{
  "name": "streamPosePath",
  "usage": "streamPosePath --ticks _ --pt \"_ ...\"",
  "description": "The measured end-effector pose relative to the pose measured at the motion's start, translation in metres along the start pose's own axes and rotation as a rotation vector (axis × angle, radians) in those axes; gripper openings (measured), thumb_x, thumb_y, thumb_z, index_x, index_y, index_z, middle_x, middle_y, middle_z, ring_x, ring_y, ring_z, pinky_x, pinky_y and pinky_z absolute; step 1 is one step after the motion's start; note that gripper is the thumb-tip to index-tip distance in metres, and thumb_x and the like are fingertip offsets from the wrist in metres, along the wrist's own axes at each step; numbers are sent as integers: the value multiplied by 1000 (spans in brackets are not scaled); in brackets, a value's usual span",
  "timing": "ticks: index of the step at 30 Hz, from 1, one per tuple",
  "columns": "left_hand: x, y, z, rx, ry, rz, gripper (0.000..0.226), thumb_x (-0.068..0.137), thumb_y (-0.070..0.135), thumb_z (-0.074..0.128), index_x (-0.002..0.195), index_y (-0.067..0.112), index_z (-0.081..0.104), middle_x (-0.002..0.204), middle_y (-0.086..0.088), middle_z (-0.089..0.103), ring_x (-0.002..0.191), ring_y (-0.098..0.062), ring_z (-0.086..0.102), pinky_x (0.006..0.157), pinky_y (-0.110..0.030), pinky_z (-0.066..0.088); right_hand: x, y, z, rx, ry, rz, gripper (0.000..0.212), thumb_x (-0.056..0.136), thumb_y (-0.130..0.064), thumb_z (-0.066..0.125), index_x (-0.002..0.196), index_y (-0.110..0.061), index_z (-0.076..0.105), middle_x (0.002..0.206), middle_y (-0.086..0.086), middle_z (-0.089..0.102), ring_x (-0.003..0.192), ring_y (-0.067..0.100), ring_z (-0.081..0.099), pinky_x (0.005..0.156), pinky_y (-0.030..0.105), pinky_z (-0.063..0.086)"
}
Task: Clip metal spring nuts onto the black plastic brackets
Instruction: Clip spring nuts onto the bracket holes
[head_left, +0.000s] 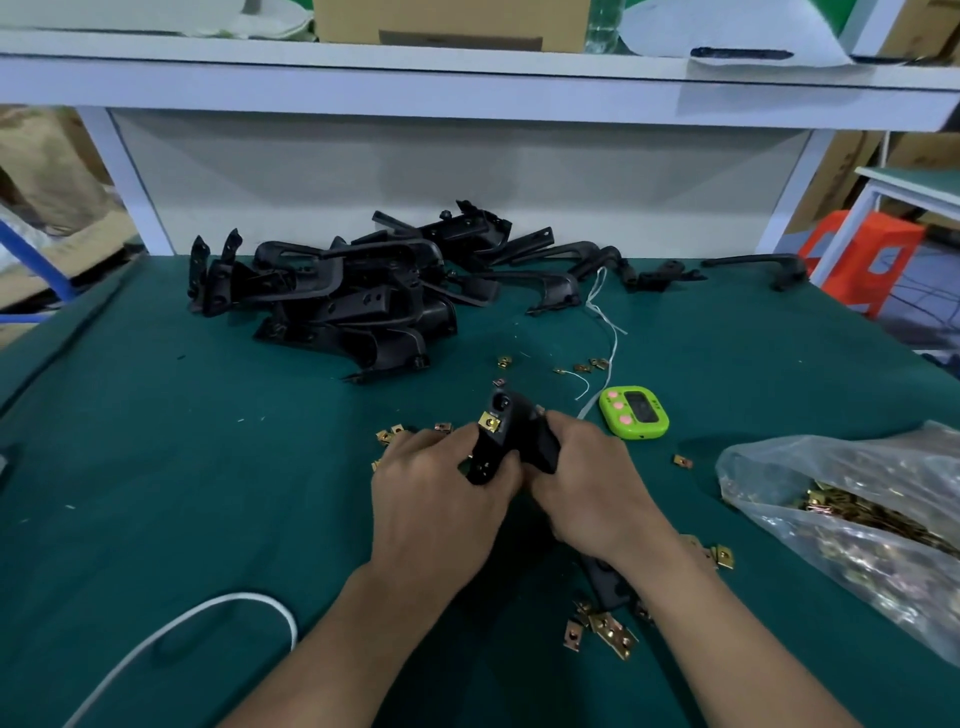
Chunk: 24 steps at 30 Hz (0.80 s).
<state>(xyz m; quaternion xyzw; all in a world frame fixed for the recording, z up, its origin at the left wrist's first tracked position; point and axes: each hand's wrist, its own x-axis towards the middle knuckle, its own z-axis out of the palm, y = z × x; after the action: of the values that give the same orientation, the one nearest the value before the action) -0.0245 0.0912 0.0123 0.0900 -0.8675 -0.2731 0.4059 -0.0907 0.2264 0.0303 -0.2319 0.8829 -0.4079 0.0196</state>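
Observation:
Both hands hold one black plastic bracket (501, 434) upright over the green mat. My left hand (436, 493) grips its left side and my right hand (587, 483) grips its right side. A brass-coloured spring nut (489, 422) sits clipped on the bracket's upper left edge, just above my left fingers. Loose spring nuts (605, 629) lie scattered near my right forearm, and others (395, 432) lie beyond my left fingers. A pile of black brackets (343, 296) lies at the back of the mat.
A clear plastic bag of spring nuts (852, 514) lies at the right. A green timer (634, 411) sits just right of my hands. A white cable (171, 629) curves at the lower left. A white string (608, 332) trails behind. An orange stool (862, 260) stands beyond the table.

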Motion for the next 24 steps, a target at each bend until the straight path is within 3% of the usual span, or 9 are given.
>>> streamPosePath --ticks 6,10,14,16,19,24 --pt "1 -3 0 -16 -55 75 17 70 30 76 63 17 67 57 5 58 69 -14 42 63 -23 36 1 3 -6 10 -104 98 14 86 -11 68 93 -19 58 69 1 63 47 14 56 44 21 38" --pt "4 -1 1 -155 -189 -190 34 80 42 69 60 20 54 53 8 55 59 -14 53 60 -33 48 -1 -1 -1 86 -97 110 9 89 -15 67 89 -21 60 66 1 66 39 4 55 42 21 41" --pt "3 5 -1 -78 -185 -224 32 82 57 61 78 27 68 71 13 69 77 -15 66 71 -37 53 -1 -3 0 127 -113 143 5 90 -18 68 92 -20 63 67 3 68 38 6 57 39 21 41" --pt "3 5 -1 -12 -156 -227 40 80 62 58 67 25 61 64 10 65 71 -19 64 65 -36 51 -2 -5 1 134 -115 150 5 90 -18 68 92 -20 63 66 3 68 37 8 57 38 22 41" --pt "2 4 0 18 -155 -224 48 84 54 68 57 22 44 53 7 53 59 -24 54 57 -36 45 -2 -6 0 120 -118 160 5 91 -20 68 91 -19 63 63 4 67 36 11 57 38 23 41" --pt "1 8 1 -13 -140 -261 44 84 59 61 61 23 50 55 6 55 59 -23 54 60 -39 48 -2 -6 -2 107 -147 171 6 91 -22 67 94 -18 64 67 7 69 37 14 59 39 24 42"
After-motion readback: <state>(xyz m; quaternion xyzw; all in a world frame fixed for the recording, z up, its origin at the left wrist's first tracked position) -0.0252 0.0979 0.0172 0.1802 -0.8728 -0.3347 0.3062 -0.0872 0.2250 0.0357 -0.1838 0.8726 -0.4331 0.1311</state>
